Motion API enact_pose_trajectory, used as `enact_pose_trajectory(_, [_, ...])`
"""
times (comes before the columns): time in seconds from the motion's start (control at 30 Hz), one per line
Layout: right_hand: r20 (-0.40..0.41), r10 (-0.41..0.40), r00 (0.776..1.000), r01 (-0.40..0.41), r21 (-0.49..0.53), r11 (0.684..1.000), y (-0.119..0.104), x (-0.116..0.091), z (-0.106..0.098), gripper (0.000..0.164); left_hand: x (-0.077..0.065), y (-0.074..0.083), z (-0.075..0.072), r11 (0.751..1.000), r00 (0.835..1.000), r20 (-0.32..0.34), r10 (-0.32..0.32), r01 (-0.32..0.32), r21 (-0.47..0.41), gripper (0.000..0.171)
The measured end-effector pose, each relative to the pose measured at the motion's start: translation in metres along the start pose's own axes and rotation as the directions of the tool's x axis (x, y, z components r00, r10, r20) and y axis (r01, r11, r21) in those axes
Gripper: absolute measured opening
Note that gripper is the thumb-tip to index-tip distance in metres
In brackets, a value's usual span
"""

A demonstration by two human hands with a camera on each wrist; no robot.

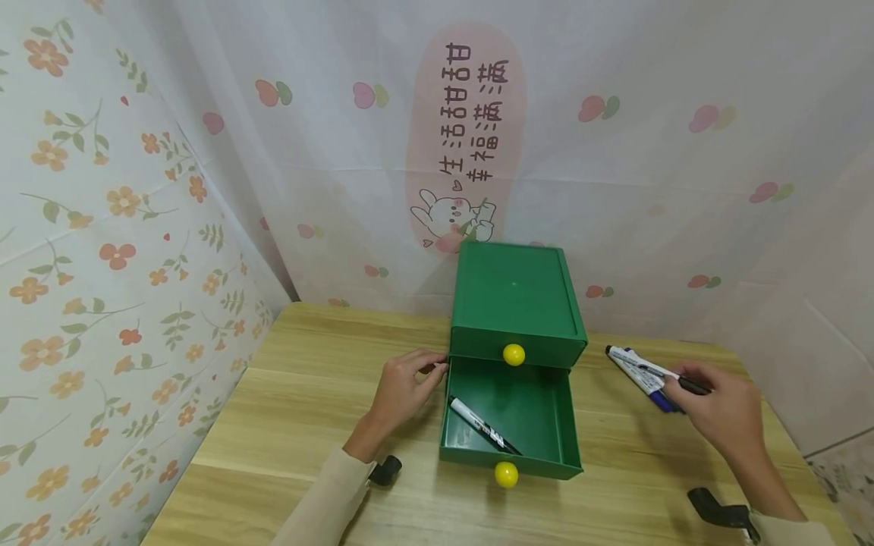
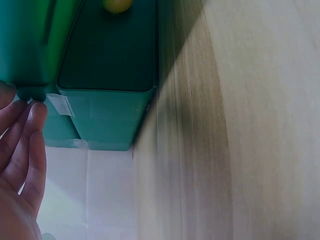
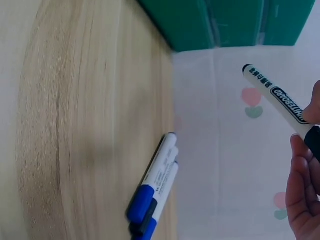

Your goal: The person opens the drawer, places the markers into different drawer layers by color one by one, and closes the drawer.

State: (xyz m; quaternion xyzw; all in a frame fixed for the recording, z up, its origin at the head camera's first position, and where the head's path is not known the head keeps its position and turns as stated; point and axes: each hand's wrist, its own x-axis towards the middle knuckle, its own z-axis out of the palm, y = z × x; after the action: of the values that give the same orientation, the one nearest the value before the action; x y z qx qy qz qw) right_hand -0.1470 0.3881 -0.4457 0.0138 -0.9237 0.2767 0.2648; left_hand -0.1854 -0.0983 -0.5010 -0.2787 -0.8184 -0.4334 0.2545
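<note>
A green two-drawer cabinet (image 1: 517, 292) with yellow knobs stands on the table. Its lower drawer (image 1: 539, 409) is pulled out, and a white marker with a black cap (image 1: 478, 422) lies slanted inside. My left hand (image 1: 406, 383) is at the cabinet's left side, its fairly straight fingertips (image 2: 37, 112) touching the green edge by the drawer opening. To the right, my right hand (image 1: 720, 402) holds a whiteboard marker (image 3: 272, 92) by its black-capped end, above the table. Beneath it lies a bunch of white markers (image 3: 162, 167) with blue and black caps.
The wooden table (image 1: 341, 341) meets a printed curtain (image 1: 328, 189) at its back. Another floral curtain (image 1: 123, 288) hangs along the left. A black wrist mount shows at each sleeve. The upper drawer, with its yellow knob (image 1: 514, 355), is closed.
</note>
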Motion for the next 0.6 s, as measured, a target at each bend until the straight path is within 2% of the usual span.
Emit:
enact_pose_trajectory(0.17, [-0.056,-0.035,0.998,0.037,0.053,0.998,-0.008,-0.004,-0.007,0.018,0.000,0.000,0.000,1.000,1.000,-0.005,0.001,-0.001,-0.007,0.016])
enact_pose_trajectory(0.3, [-0.108,-0.124,0.986,0.134,0.090,0.987,-0.018,-0.009,-0.011,0.020,0.000,-0.001,0.000,1.000,1.000,-0.010,0.010,-0.010,-0.008,0.016])
enact_pose_trajectory(0.47, [-0.153,-0.264,0.952,0.287,0.155,0.945,-0.032,-0.015,-0.015,0.026,0.000,-0.002,0.001,1.000,1.000,-0.013,0.019,-0.019,-0.007,0.015])
enact_pose_trajectory(0.6, [-0.151,-0.319,0.936,0.346,0.214,0.914,-0.048,-0.019,-0.017,0.029,-0.001,-0.002,0.001,1.000,1.000,-0.009,0.014,-0.014,-0.008,0.015])
